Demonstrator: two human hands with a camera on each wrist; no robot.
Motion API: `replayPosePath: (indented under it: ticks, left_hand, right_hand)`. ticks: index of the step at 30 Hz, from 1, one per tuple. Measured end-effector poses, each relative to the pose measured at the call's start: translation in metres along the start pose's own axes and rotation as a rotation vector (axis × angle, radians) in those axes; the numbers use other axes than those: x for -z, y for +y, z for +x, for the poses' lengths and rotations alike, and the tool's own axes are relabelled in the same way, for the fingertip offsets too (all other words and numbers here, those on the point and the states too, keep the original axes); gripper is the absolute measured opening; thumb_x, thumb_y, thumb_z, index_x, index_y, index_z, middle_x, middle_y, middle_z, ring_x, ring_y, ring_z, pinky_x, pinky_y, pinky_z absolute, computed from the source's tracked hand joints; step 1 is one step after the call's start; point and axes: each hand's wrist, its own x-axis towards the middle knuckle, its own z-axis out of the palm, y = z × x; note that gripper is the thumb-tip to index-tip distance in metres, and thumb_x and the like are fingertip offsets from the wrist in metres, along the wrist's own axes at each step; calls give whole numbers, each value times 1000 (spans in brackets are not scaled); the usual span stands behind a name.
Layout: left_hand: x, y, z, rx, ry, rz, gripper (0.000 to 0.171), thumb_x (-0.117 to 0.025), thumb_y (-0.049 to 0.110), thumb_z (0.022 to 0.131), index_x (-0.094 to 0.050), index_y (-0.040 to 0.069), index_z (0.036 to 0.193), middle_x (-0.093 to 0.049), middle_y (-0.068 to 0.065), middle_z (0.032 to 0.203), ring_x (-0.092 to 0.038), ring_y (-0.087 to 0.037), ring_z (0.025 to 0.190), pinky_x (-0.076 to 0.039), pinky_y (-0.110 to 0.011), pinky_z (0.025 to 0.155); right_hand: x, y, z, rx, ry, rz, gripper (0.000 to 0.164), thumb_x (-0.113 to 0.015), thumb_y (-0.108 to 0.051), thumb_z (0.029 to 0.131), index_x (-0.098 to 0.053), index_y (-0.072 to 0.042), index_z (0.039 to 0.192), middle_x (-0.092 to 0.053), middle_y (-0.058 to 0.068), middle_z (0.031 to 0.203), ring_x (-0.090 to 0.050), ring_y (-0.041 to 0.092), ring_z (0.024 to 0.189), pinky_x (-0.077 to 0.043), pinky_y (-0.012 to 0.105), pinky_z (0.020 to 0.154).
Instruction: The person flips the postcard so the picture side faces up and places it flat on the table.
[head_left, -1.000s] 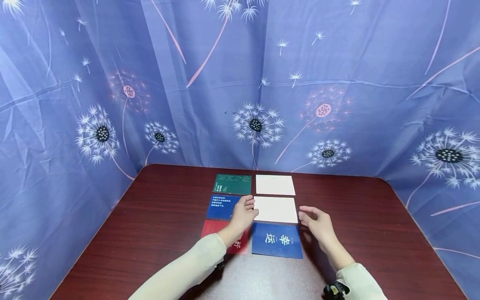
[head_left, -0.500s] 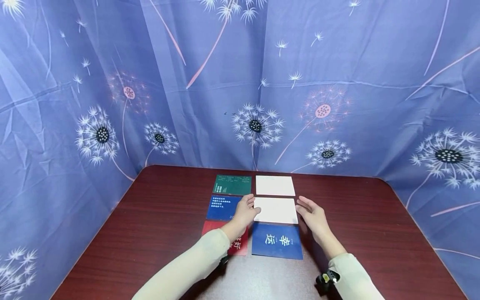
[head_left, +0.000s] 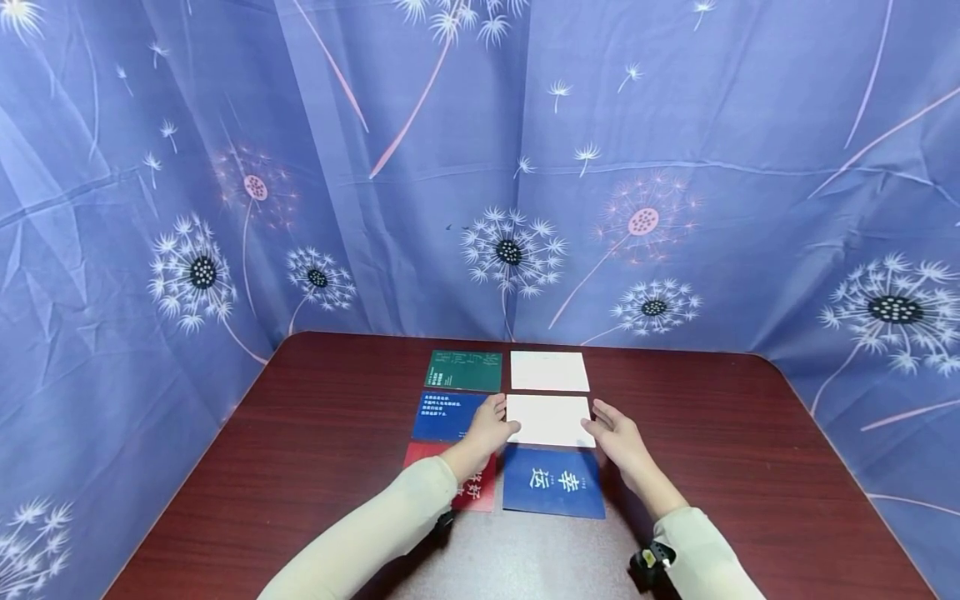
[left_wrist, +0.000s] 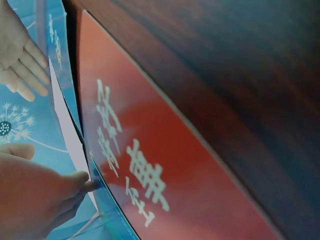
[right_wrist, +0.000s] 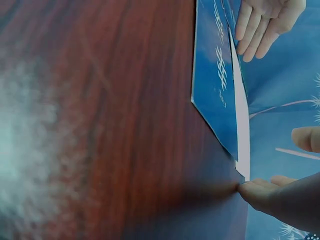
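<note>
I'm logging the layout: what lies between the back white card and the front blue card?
Another white card, flanked by the left hand and right hand; the head view shows it.

A blue rectangular paper card (head_left: 553,497) bears the large white Chinese characters 幸 and 运, with tiny white print near them too small to make out. On a red rectangular paper card (left_wrist: 160,135), seen in the left wrist view, white brush-style characters appear to read 好事将至. A second blue rectangular paper card (head_left: 447,417) carries several lines of white Chinese text, and a green rectangular paper card (head_left: 464,369) carries white script and a small block of characters; both are too small to read.
</note>
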Motion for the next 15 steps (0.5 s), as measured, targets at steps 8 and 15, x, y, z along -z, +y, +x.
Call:
replayPosePath:
  ticks: [8,15]
  left_hand:
    - [0,-4,1,0,-9,-3,68,-61,-7,80,-31,-12,141,-38,-30,144,-36,-42,134,-32,-46,110]
    - [-1,-4,2,1,-14,-8,69,-60,-7,80,-31,-12,142,-39,-29,143,-35,-41,135,-31,-47,111]
  right_hand:
    - [-4,3,-2,-5,-12,-11,61,-53,-12,97,-24,11,146,-28,32,149,-27,42,138,-30,49,110]
    - [-7,1,-3,-14,-17,14,61,-53,-10,96,-25,12,145,-30,33,147,-28,42,138,-29,49,110]
